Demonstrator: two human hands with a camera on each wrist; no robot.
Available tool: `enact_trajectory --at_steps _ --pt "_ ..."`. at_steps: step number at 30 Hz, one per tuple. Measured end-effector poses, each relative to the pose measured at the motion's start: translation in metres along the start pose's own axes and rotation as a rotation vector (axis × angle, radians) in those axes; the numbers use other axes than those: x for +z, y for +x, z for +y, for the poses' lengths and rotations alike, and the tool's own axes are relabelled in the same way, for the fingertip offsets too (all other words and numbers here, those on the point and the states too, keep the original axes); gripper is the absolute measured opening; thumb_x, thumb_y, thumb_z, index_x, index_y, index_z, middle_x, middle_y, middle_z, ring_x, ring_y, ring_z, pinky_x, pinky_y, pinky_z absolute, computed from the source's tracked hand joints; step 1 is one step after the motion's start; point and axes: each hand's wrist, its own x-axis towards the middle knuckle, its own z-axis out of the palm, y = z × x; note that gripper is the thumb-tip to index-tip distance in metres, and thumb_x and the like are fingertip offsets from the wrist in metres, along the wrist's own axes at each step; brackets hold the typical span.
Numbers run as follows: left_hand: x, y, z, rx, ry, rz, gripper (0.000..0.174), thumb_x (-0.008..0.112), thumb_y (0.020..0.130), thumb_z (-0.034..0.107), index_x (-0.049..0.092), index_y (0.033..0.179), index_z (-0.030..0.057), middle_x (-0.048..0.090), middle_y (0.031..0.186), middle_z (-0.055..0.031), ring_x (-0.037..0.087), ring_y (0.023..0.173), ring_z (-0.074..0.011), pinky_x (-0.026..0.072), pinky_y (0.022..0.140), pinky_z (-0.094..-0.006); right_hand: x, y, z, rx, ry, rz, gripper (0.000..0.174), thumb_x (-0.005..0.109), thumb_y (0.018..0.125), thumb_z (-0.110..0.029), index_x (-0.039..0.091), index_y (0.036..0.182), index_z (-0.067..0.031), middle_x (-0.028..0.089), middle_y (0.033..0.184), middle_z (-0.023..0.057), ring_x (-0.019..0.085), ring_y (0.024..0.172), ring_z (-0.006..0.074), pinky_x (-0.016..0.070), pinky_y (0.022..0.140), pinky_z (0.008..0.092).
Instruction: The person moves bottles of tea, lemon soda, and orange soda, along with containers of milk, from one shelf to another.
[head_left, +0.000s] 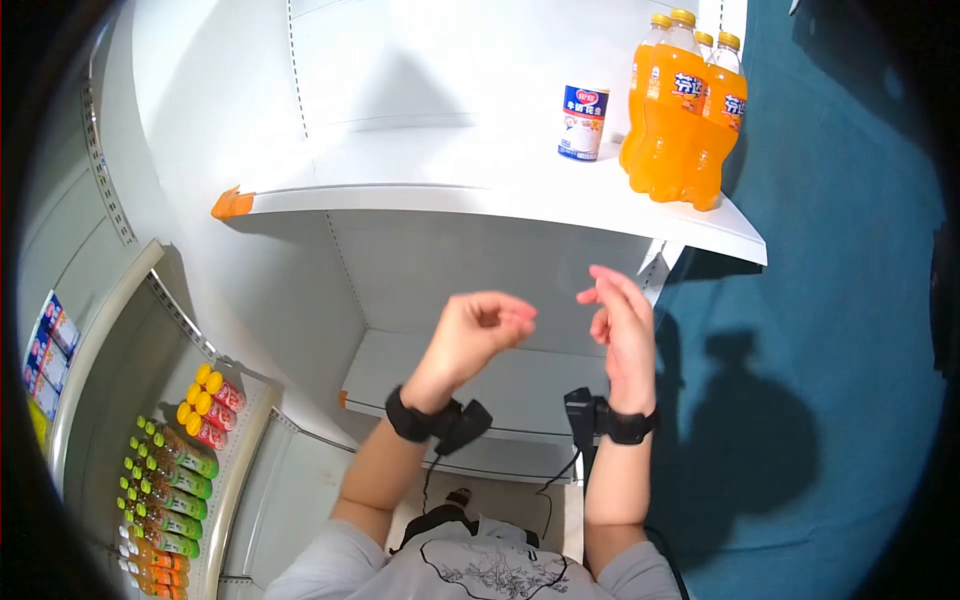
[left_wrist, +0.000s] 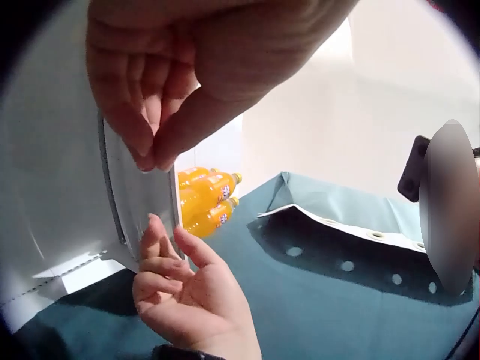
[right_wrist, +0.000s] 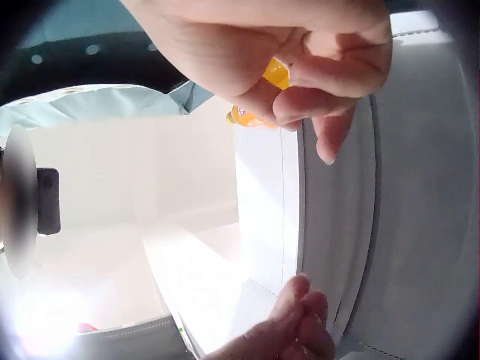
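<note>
Both hands are raised in front of the shelf unit, below the upper shelf board. On my left hand (head_left: 478, 328) the fingers curl toward the thumb; in the left wrist view the tips of thumb and fingers (left_wrist: 142, 154) come together with no object showing between them. My right hand (head_left: 624, 325) is a little to the right, its fingers loosely bent and nothing in them. Above the hands, a blue and white can (head_left: 582, 123) stands on the upper shelf (head_left: 480, 200). Right of the can stand several bottles of orange soda (head_left: 672, 130) with yellow caps, grouped at the shelf's right end.
A lower shelf (head_left: 400, 365) lies behind the hands. At left, a side shelf (head_left: 245, 440) carries green-capped bottles (head_left: 175, 490), yellow-capped red bottles (head_left: 212, 405) and orange drinks (head_left: 155, 565). Teal cloth (head_left: 840, 330) hangs on the right. Cables run down from both wrist cameras.
</note>
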Motion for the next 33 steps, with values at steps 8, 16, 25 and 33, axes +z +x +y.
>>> enact_trajectory --at_steps 8,16,25,33 --pt "-0.017 0.143 0.105 0.386 0.620 0.096 0.030 0.064 0.066 0.030 0.065 0.078 0.0032 0.063 0.068 -0.0113 0.061 0.064 -0.0180 0.0473 0.063 -0.0273 0.032 0.104 -0.084 -0.012 -0.156 -0.205 0.030 0.054 0.082 -0.026 0.054 0.099 -0.0023 0.057 0.082 0.0068 0.051 0.053 0.0086 0.0398 0.046 0.0196" --pt "-0.029 0.250 0.103 0.188 1.077 0.195 0.035 0.062 0.064 0.028 0.063 0.081 -0.0030 0.063 0.075 -0.0137 0.060 0.063 -0.0229 0.0497 0.057 -0.0309 0.061 0.187 -0.093 -0.009 -0.435 0.005 0.040 0.053 0.081 -0.034 0.049 0.102 0.0008 0.051 0.093 0.0115 0.061 0.067 0.0189 0.0484 0.053 0.0214" --pt "-0.021 0.286 0.109 0.020 1.170 -0.222 0.051 0.062 0.069 0.033 0.055 0.105 -0.0018 0.055 0.102 -0.0178 0.058 0.082 -0.0270 0.0521 0.062 -0.0341 0.053 0.224 -0.088 0.123 -0.424 -0.051 0.060 0.054 0.080 -0.044 0.033 0.115 0.0000 0.051 0.099 0.0298 0.062 0.057 0.0211 0.0488 0.042 0.0183" --pt "-0.007 0.308 0.085 -0.050 0.858 -0.216 0.029 0.044 0.080 0.020 0.053 0.103 0.0042 0.053 0.077 -0.0122 0.051 0.061 -0.0183 0.0412 0.048 -0.0322 0.054 0.222 -0.091 0.163 -0.537 -0.052 0.054 0.048 0.083 -0.045 0.037 0.111 0.0001 0.058 0.085 0.0264 0.059 0.050 0.0143 0.0462 0.041 0.0164"
